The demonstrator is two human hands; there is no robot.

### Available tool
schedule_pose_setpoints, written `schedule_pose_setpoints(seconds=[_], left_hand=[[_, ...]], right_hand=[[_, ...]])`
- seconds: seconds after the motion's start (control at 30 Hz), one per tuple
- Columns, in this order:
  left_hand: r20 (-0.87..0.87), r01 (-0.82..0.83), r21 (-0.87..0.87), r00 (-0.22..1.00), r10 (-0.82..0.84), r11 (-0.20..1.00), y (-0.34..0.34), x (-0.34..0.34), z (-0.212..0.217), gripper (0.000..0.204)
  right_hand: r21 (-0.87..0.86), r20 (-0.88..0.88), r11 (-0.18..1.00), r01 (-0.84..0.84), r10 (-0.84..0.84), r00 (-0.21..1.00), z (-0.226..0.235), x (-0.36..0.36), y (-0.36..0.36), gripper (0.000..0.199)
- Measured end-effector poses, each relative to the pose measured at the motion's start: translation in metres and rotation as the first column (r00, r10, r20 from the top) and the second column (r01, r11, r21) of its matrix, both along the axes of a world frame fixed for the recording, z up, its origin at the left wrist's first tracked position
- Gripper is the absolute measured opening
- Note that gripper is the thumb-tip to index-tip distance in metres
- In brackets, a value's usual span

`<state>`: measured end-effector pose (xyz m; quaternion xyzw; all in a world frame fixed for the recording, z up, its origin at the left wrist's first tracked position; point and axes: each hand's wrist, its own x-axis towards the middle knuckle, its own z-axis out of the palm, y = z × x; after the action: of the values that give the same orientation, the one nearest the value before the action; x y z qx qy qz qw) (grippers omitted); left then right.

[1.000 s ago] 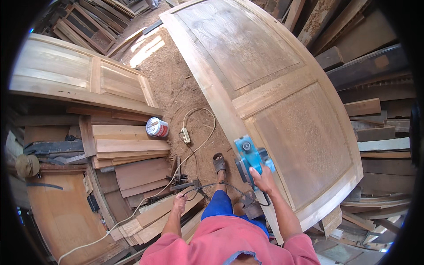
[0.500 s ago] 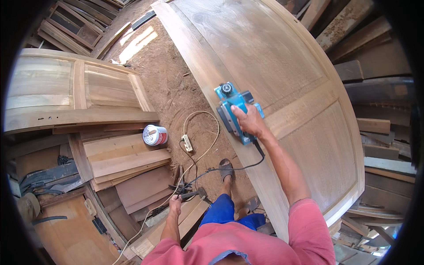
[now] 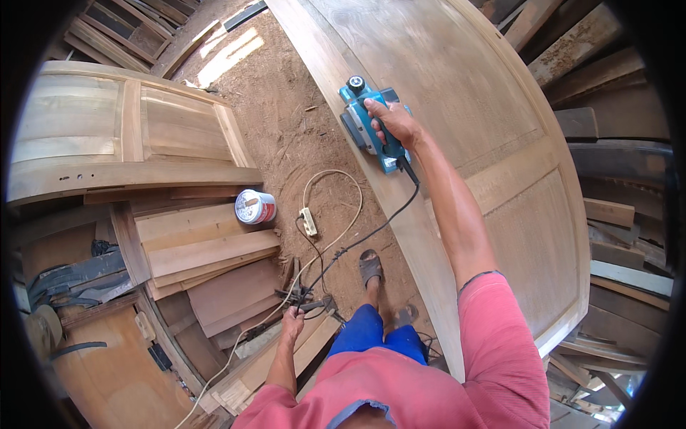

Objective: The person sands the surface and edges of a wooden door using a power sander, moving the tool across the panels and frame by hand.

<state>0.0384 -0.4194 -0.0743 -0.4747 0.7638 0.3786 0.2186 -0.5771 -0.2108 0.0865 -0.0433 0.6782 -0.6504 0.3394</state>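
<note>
My right hand [image 3: 397, 123] is wrapped round the handle of a blue electric planer [image 3: 386, 149], which rests on the long edge rail of a wooden panel door [image 3: 457, 107]. The planer's dark power cord [image 3: 369, 239] leaves its rear and runs back across the gap to my left hand [image 3: 292, 321]. That hand is low on the left, its fingers closed on the cord. Its finger detail is small. A pale extension cable [image 3: 336, 171] passes close by my left hand and loops over the ground to a white socket block [image 3: 308, 222].
A second panel door [image 3: 132, 175] lies at the left above stacked boards [image 3: 207, 250]. On the boards' end stands a white paint bucket [image 3: 255, 206]. Sawdust-coloured ground [image 3: 279, 129] lies between the doors. Timber [image 3: 607, 211] is piled along the right.
My right hand has pushed the planer forward along the door rail, away from me. The power cord behind it is drawn straighter. My left hand keeps the cord, slightly shifted in the picture.
</note>
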Motion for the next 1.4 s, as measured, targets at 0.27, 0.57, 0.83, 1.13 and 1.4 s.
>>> schedule_pose_setpoints(seconds=[0.27,0.57,0.83,1.13,1.4], left_hand=[[0.108,-0.017,0.082,0.994,0.008,0.996,0.036,0.033,-0.004,0.018],[-0.001,0.078,0.135,0.997,-0.079,0.988,0.075,0.021,-0.022,0.021],[0.027,0.013,0.016,1.000,-0.014,1.000,0.066,-0.011,-0.019,0.016],[0.070,-0.036,0.027,0.997,0.034,0.999,0.001,-0.058,-0.041,0.020],[-0.025,-0.179,0.110,0.983,0.182,0.978,-0.017,-0.123,-0.035,0.020]], right_hand=[[0.129,-0.055,0.992,-0.015,0.022,0.998,0.012,0.197,0.122,0.043],[0.298,-0.042,0.951,-0.085,0.102,0.994,0.033,0.443,0.289,0.055],[0.336,-0.121,0.942,0.020,0.022,0.992,0.022,0.385,0.236,0.061],[0.287,-0.207,0.958,0.000,0.062,0.976,0.017,0.223,0.097,0.055],[0.208,-0.330,0.978,0.023,0.048,0.943,0.007,0.061,-0.027,0.048]])
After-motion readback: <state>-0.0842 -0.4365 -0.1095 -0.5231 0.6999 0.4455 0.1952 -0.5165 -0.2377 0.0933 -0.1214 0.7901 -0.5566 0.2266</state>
